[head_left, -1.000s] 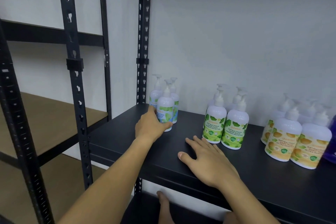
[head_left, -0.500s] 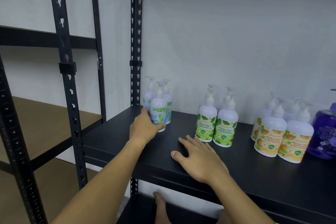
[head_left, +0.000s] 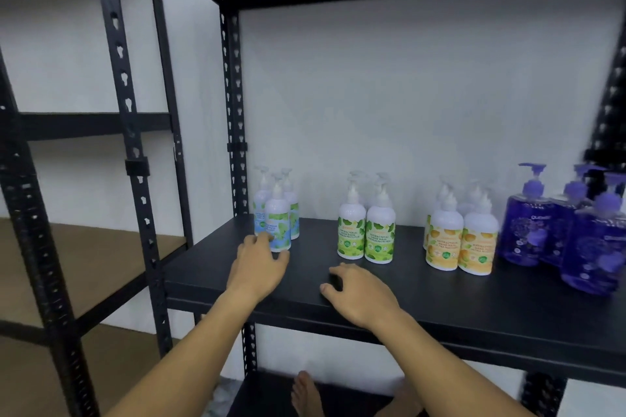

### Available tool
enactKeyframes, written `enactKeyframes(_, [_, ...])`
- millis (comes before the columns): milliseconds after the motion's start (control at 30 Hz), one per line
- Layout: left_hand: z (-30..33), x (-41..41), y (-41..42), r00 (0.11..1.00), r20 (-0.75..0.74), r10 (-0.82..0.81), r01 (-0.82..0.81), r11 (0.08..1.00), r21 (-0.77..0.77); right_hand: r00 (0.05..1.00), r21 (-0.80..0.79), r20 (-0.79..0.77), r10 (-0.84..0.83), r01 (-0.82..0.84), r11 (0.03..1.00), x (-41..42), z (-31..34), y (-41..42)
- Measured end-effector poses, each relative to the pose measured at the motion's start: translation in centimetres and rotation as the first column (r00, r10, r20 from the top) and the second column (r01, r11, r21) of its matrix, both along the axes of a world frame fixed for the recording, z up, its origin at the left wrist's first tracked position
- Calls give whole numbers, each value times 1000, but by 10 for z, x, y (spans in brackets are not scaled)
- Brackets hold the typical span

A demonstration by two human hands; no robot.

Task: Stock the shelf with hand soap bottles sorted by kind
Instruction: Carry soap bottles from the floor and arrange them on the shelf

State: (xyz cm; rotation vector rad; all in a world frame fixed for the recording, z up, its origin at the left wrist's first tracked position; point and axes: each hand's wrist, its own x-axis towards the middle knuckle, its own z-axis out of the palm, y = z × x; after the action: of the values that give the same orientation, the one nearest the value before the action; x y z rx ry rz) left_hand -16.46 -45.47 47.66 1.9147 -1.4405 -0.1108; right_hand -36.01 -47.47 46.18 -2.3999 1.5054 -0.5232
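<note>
— Where on the black shelf?
— Four groups by kind: blue-label bottles at left, then green-label, orange-label, purple bottles at right.

— And the hands?
— Left hand touching front blue-label bottle, fingers loosely bent. Right hand on shelf, fingers curled, holding nothing.

Four bottle groups in a row on the shelf, far side, against the wall.
Left group by the left post, second group right of it, third further right, fourth at far right. Left hand just before the left group; right hand on the shelf near the front edge.
</note>
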Motion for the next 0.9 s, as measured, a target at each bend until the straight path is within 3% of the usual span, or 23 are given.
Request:
enactKeyframes(500, [27,-100,49,952,114,-286,295,952,-76,968,-18,10,-249,249,968,-122,34,65])
enactKeyframes(900, [25,-222,68,820,94,-565,572,816,-83,876,-55,67,-478,481,875,-232,33,116])
